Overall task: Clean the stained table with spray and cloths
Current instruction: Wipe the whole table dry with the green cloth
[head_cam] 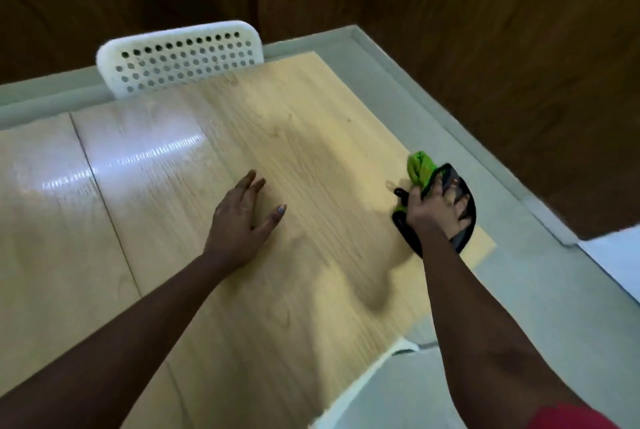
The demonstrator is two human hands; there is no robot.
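Observation:
A light wooden table (284, 138) fills the middle of the view. My left hand (242, 217) lies flat on its top with fingers spread, holding nothing. Near the table's right corner my right hand (434, 207) presses down on a bundle of cloths: a green cloth (420, 167) sticks out at the far side, and a dark grey cloth with black trim (462, 236) spreads under and around the fingers. No spray bottle is in view. The picture is blurred, so stains on the wood are hard to make out.
A white perforated chair back (180, 54) stands against the table's far edge. Grey floor (433, 106) runs along the right side, bounded by a dark wood-panelled wall (502, 30). A seam (104, 193) splits the tabletop at the left. Something white (613, 259) lies at the right edge.

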